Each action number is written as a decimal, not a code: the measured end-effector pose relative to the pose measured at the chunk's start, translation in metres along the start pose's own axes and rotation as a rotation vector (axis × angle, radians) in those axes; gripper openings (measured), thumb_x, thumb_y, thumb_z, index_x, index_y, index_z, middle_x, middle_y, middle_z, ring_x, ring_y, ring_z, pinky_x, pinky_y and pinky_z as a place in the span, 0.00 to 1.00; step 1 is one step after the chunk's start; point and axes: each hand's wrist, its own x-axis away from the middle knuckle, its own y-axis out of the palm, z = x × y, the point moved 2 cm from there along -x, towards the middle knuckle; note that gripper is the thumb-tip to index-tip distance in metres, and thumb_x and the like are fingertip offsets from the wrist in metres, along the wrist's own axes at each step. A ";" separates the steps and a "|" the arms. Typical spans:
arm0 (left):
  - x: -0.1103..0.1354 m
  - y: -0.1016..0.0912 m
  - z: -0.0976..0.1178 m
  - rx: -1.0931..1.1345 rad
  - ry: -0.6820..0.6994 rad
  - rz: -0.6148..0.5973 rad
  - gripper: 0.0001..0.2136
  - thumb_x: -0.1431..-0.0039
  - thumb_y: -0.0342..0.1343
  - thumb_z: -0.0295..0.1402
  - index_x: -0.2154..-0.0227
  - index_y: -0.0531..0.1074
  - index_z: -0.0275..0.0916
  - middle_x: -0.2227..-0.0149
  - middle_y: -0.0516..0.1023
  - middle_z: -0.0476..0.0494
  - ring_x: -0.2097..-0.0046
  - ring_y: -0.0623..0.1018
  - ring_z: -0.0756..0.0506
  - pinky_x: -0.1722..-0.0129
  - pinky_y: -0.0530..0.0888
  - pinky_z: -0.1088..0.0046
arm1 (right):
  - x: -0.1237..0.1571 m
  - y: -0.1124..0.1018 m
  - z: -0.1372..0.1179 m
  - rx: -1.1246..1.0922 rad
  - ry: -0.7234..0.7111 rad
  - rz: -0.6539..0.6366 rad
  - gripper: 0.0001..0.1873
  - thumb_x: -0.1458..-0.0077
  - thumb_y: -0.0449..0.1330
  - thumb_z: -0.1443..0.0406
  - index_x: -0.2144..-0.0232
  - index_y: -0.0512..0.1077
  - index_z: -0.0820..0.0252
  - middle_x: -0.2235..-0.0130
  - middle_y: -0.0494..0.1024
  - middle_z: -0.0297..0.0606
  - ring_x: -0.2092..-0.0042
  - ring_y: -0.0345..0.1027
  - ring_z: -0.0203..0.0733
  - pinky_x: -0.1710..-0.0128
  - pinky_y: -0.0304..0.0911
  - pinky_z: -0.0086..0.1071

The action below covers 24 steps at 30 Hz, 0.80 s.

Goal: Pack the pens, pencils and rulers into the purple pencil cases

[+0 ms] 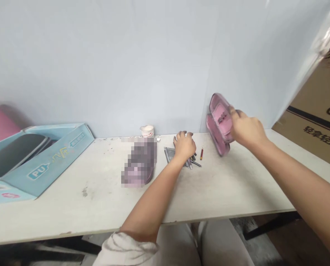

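Note:
My right hand [248, 127] grips the edge of an unzipped pink pencil case [218, 135], held tilted over the right part of the table with its pink lining showing. My left hand [185, 146] curls down over a small pile of pens [196, 163], whose ends stick out at its right side. A grey transparent pouch or sheet [169, 153] lies partly under this hand. Its fingertips are partly hidden. Just right of the pile lies a short dark red pen-like stick [202, 153].
Left of the pile rests a pinkish-purple case [151, 171], mostly pixelated. A white paper cup [147, 131] stands by the wall. A light blue box [62, 159] with a dark item fills the table's left end. A cardboard carton [312, 122] stands at right.

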 end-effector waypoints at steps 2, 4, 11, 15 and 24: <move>-0.005 0.008 0.011 0.226 -0.009 -0.039 0.17 0.47 0.46 0.27 0.54 0.69 0.38 0.47 0.66 0.34 0.42 0.60 0.37 0.43 0.56 0.54 | 0.004 -0.019 0.026 -0.148 0.081 0.103 0.33 0.46 0.46 0.71 0.38 0.49 0.64 0.48 0.68 0.57 0.54 0.68 0.59 0.56 0.61 0.51; -0.011 0.016 0.021 0.461 -0.043 -0.074 0.16 0.49 0.48 0.26 0.56 0.71 0.35 0.49 0.68 0.32 0.43 0.63 0.37 0.42 0.56 0.56 | 0.010 -0.035 0.051 -0.310 0.183 0.211 0.31 0.46 0.46 0.70 0.39 0.53 0.62 0.48 0.70 0.52 0.50 0.66 0.57 0.52 0.60 0.48; -0.023 0.037 0.077 1.338 -0.337 -0.272 0.21 0.41 0.42 0.48 0.57 0.70 0.38 0.59 0.77 0.38 0.52 0.73 0.42 0.49 0.68 0.61 | 0.015 -0.005 0.087 -0.667 0.285 0.150 0.31 0.52 0.49 0.69 0.44 0.62 0.58 0.45 0.69 0.40 0.44 0.61 0.48 0.45 0.56 0.42; -0.025 0.038 0.104 1.651 -0.541 -0.369 0.31 0.47 0.39 0.60 0.59 0.70 0.37 0.60 0.77 0.37 0.54 0.75 0.41 0.52 0.71 0.61 | 0.011 0.042 0.084 -1.061 0.323 0.022 0.25 0.53 0.52 0.66 0.51 0.69 0.60 0.49 0.72 0.39 0.47 0.63 0.44 0.46 0.57 0.39; -0.032 0.037 0.107 1.687 -0.757 0.085 0.25 0.42 0.45 0.51 0.50 0.64 0.37 0.51 0.73 0.38 0.55 0.76 0.45 0.57 0.73 0.69 | 0.065 0.082 0.018 -1.784 0.240 -0.346 0.35 0.45 0.37 0.43 0.52 0.64 0.62 0.54 0.73 0.48 0.60 0.71 0.40 0.66 0.68 0.34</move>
